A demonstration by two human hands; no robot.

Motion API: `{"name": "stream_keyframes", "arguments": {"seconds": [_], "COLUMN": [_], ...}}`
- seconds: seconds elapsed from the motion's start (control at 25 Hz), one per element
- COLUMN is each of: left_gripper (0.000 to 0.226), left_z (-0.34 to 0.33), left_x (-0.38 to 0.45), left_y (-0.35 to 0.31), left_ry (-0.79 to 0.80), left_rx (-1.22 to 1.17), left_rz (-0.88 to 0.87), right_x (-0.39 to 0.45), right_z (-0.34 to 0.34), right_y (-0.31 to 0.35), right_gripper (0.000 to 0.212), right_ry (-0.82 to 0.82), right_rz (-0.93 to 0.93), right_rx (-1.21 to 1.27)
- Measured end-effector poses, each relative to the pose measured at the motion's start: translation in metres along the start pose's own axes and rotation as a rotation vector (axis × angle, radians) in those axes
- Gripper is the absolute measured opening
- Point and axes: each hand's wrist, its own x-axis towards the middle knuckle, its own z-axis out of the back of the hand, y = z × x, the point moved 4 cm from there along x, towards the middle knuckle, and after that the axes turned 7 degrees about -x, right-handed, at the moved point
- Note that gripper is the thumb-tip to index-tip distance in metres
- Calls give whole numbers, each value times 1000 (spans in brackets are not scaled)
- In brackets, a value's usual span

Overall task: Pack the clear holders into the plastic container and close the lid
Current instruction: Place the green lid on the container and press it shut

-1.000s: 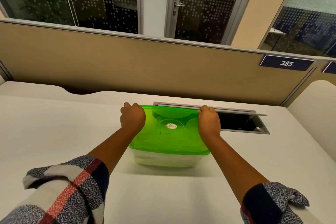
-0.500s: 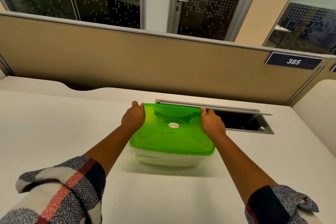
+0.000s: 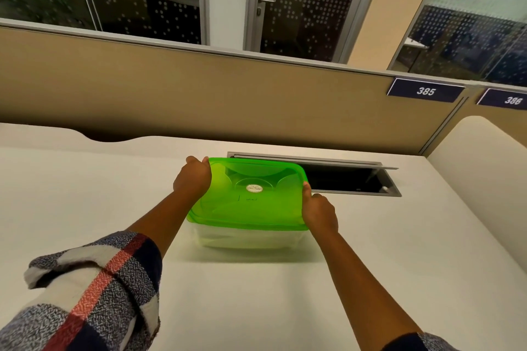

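Note:
A translucent plastic container (image 3: pixel 248 238) stands on the white desk (image 3: pixel 256 293) with its green lid (image 3: pixel 251 202) lying flat on top. My left hand (image 3: pixel 192 182) grips the lid's far left corner, fingers curled over the edge. On the right edge, nearer the front corner, my right hand (image 3: pixel 319 212) presses with the thumb along the rim. The clear holders cannot be made out through the cloudy walls.
An open cable hatch (image 3: pixel 342 179) with a raised metal flap lies in the desk right behind the container. A tan partition (image 3: pixel 228 94) with number plates 385 and 386 closes off the back. A rounded white divider (image 3: pixel 484 157) stands at the right.
My right hand has slid from the lid's far right corner toward me along the right edge. The left hand stayed at the far left corner. The camera moved closer.

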Motion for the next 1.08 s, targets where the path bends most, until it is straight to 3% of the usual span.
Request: {"name": "stream_keyframes", "arguments": {"seconds": [0.16, 0.36, 0.68, 1.08], "left_gripper": [49, 43, 56, 58], "left_z": [2, 14, 21, 16], "left_x": [1, -12, -53, -56], "left_y": [-1, -8, 28, 34], "left_ry": [-9, -28, -88, -105], "left_rx": [40, 270, 188, 96], "left_rz": [-44, -235, 17, -29], "right_x": [0, -3, -5, 3], "right_z": [-1, 0, 1, -4], "right_y": [1, 2, 2, 2], "right_gripper": [73, 72, 72, 72], "right_ry": [14, 24, 26, 47], "right_rz": [11, -43, -63, 16], "right_rx": [12, 18, 17, 43]}}
